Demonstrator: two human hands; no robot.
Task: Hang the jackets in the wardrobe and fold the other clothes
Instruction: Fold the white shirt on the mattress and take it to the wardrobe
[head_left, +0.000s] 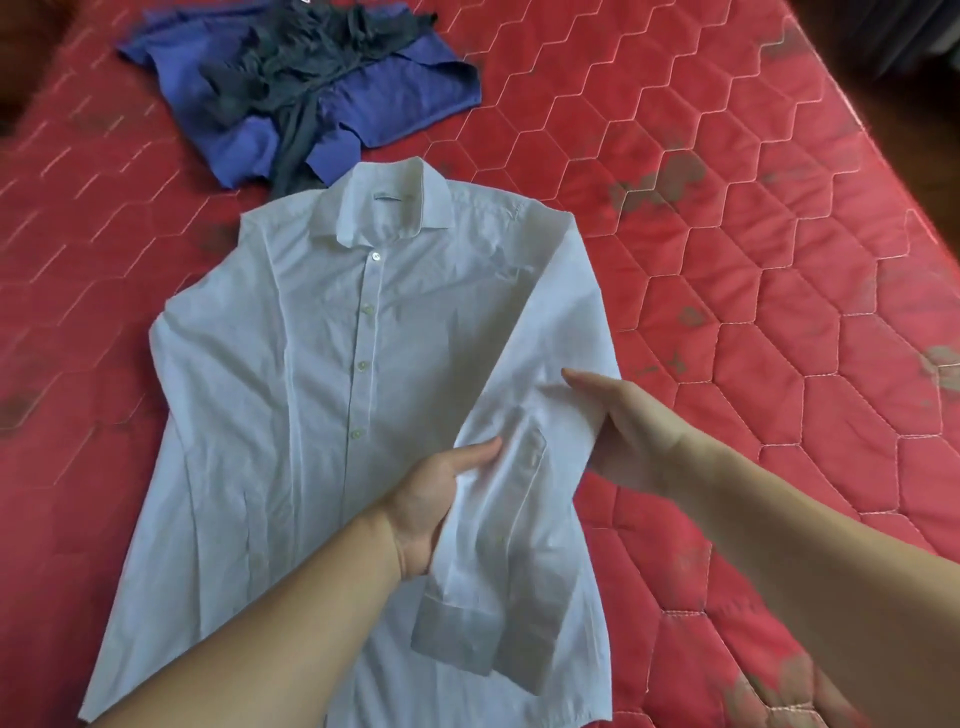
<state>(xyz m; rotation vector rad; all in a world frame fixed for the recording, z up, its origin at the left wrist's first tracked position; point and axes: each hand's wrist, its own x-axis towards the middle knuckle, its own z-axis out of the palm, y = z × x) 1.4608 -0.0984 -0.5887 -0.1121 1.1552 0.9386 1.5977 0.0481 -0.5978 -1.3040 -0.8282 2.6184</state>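
White shirt (322, 374) is lying buttoned and face-up on the red mattress (727, 260), folding barely begun; left hand (436, 504) and right hand (631, 431) are pinching its sleeve (519, 467), while the blue and dark clothes (291, 88) beyond are waiting, apparently unfolded.

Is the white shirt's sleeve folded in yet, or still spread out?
Partly folded in. The sleeve lies diagonally across the buttoned shirt, cuff near the hem, held by the left hand and right hand.
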